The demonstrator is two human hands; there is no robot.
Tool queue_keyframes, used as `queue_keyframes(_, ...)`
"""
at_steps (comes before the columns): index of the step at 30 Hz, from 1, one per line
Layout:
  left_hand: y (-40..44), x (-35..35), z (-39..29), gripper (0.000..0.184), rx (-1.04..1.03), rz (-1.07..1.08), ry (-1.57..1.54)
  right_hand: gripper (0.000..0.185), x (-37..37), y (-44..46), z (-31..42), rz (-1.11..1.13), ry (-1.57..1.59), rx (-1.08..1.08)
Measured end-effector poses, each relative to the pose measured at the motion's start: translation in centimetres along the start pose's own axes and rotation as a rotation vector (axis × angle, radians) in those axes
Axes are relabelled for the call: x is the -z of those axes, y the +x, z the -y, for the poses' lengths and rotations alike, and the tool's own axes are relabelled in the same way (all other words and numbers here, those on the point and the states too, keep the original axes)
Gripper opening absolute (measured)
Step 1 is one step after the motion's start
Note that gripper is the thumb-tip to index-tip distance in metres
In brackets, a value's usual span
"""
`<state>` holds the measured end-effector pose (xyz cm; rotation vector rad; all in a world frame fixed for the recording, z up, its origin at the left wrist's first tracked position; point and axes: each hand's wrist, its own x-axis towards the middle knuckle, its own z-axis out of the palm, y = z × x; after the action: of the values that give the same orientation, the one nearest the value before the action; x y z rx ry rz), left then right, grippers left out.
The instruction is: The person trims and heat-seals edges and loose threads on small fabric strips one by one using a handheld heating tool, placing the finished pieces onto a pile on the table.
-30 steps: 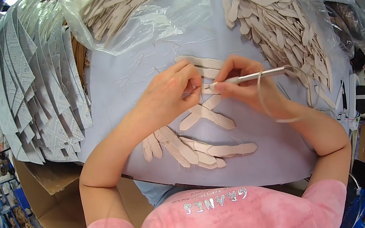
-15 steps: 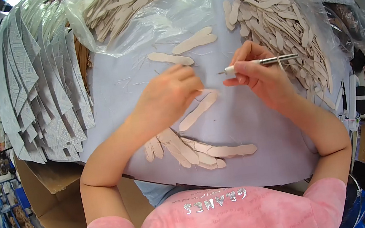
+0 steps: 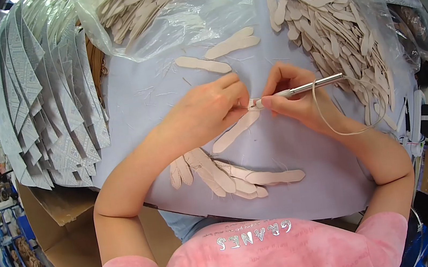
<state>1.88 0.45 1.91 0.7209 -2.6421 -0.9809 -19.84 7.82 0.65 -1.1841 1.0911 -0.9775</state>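
My left hand [image 3: 215, 103] is closed in a pinch on the upper end of a pale, elongated cut piece [image 3: 235, 132] with rounded ends. My right hand [image 3: 295, 95] grips a slim pen-shaped tool [image 3: 315, 84] with a metal handle and a whitish front part. Its tip meets the upper end of the piece, close to my left fingertips; the exact contact is hidden. From the tool a thin pale cord [image 3: 325, 119] loops over my right wrist. Below my hands lies a fanned row of similar pale pieces [image 3: 214, 174], and several more [image 3: 232, 43] lie above.
A large heap of pale pieces [image 3: 328, 16] spreads at the right, another pile [image 3: 142, 2] on clear plastic [image 3: 199, 19] at the back. Grey patterned sheets [image 3: 53, 106] hang at the left. Loose thread ends lie on the table [image 3: 316, 174]. A cardboard box [image 3: 59, 229] stands below left.
My right hand has moved left and down, bringing the tool tip to the piece. My left hand has shifted slightly right and down to the piece's upper end.
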Motion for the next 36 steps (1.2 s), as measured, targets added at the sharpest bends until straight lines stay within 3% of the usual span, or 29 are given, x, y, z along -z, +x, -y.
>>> queue_keyframes(4,0.2,0.0,0.4,0.014,-0.101,0.037,0.041,0.017,-0.1,-0.1,0.0,-0.009,-0.158,0.003)
queue_keyframes(7,0.3,0.6,0.5,0.014,-0.028,0.07,-0.088,0.016,-0.3,-0.2,0.0,-0.014,-0.152,-0.005)
queue_keyframes(16,0.3,0.1,1.0,0.015,-0.077,0.0,-0.11,0.016,-0.5,-0.3,-0.2,-0.017,-0.163,-0.01)
queue_keyframes(33,0.4,0.5,0.7,0.012,0.054,-0.014,-0.215,0.015,-0.1,-0.1,-0.3,-0.015,-0.192,-0.002)
queue_keyframes(36,0.4,0.6,0.5,0.012,0.164,0.0,-0.268,0.016,0.5,0.3,-0.2,-0.059,0.114,-0.023)
